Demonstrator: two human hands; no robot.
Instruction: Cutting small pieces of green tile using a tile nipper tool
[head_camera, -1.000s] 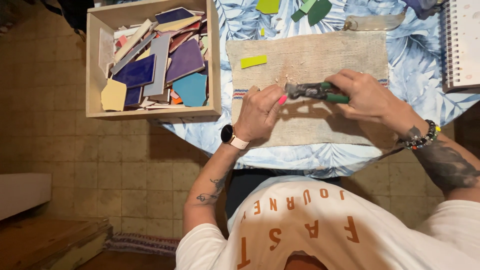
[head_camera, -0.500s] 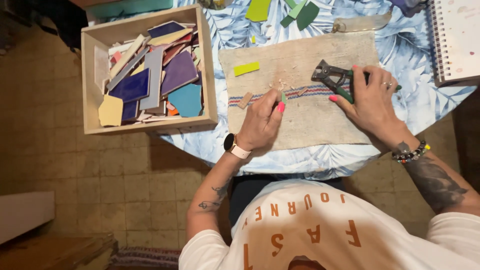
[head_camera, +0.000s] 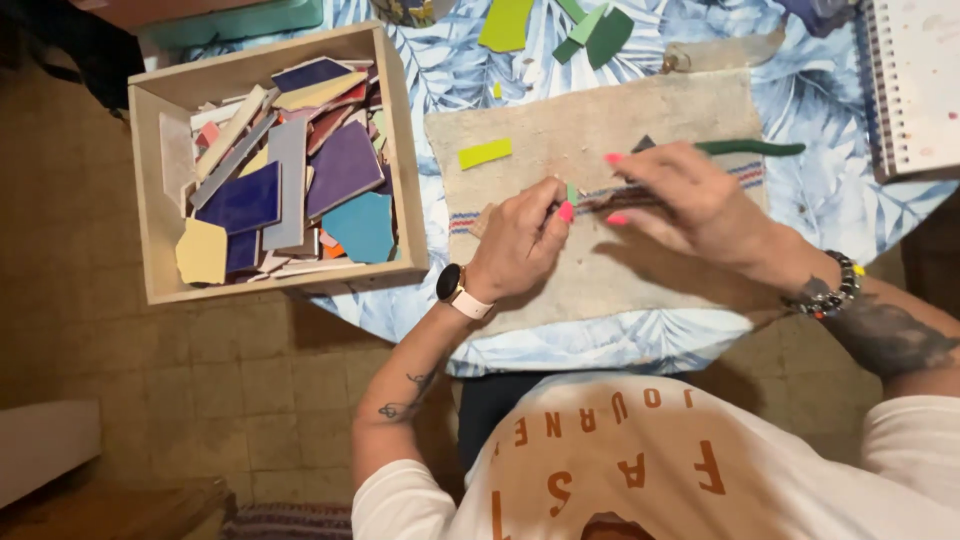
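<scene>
My left hand (head_camera: 520, 240), with a pale watch on its wrist, pinches a small green tile piece (head_camera: 571, 192) between thumb and fingertips, just above a burlap mat (head_camera: 600, 120). My right hand (head_camera: 690, 200), with beaded bracelets on its wrist, grips tile nippers; their green handle (head_camera: 752, 148) sticks out to the right. The nippers' jaws point left at the small piece and are mostly hidden by my fingers. A yellow-green tile strip (head_camera: 485, 153) lies on the mat to the left of both hands.
A wooden box (head_camera: 150, 180) full of coloured tile shards stands at the left on the table with a blue leaf-pattern cloth (head_camera: 440, 70). Green tile pieces (head_camera: 505, 22) lie beyond the mat. A spiral notebook (head_camera: 915, 80) sits at the far right. Tiled floor shows below.
My right hand lifted the nippers off the mat and brought them left to my left hand. My left hand rose from the mat, pinching the small piece.
</scene>
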